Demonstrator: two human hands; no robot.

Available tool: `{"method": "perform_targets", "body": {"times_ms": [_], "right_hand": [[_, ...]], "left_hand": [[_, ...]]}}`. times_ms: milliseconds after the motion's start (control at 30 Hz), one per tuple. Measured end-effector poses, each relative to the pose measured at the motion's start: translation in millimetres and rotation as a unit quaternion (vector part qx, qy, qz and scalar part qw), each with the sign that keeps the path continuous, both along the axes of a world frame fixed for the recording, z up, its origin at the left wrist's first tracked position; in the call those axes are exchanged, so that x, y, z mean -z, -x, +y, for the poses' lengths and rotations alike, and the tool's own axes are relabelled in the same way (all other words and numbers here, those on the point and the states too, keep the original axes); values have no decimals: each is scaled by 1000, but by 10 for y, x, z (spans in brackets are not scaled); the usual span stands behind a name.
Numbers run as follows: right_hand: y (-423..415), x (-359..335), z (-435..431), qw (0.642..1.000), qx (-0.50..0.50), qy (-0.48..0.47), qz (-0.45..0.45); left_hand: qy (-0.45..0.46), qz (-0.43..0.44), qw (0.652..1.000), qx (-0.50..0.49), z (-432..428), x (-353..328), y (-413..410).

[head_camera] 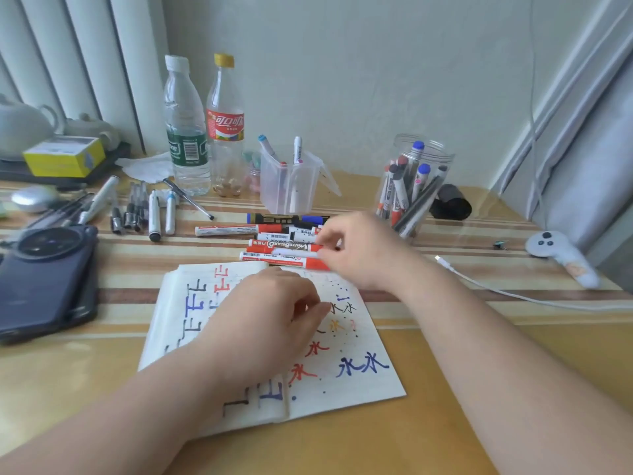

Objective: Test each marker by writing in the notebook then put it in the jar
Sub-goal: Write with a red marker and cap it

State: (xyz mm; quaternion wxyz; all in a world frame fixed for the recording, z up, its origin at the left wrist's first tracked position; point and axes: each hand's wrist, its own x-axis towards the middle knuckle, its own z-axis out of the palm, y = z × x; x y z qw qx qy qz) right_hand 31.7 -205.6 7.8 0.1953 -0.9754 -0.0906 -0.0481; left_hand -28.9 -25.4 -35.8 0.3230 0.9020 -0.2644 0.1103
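While left hand [270, 320] rests curled on paper notebook [359, 371], fingers [327, 240] of right hand [363, 252] pinch cylindrical marker [287, 247]

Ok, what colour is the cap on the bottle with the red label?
Yellow; the cap shows best in the head view.

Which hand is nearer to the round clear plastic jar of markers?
Right. The right hand is just front-left of the clear jar; the left hand rests farther off, on the white open notebook.

Left hand [267, 313] rests on the notebook [370, 389], right hand [366, 252] at the red markers [274, 258]
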Motion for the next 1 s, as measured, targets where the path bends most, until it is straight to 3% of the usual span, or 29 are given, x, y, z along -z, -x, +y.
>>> {"method": "perform_targets", "body": {"times_ms": [200,267,433,533,600,667,767,867,1000], "right_hand": [[40,260,346,993,-49,108,6],[7,227,391,990,-26,141,-5],[-31,73,514,969,15,239,65],[-10,-23,468,967,26,239,88],[60,-84,381,984,48,138,99],[196,-120,291,989,57,-59,119],[455,-123,161,917,-3,-353,186],[686,-80,108,873,-62,-439,204],[776,142,96,847,-75,-511,127]], "left_hand": [[-138,89,986,-22,138,-73,38],[-136,103,985,-19,166,-83,35],[-68,156,985,-38,210,-94,-38],[-26,145,988,-48,232,-89,-76],[1,130,990,-45,239,-80,-79],[24,118,992,-29,233,-83,-59],[48,108,992,40,216,-99,-15],[42,45,994,91,183,-105,31],[11,18,995,95,137,-109,66]]}}
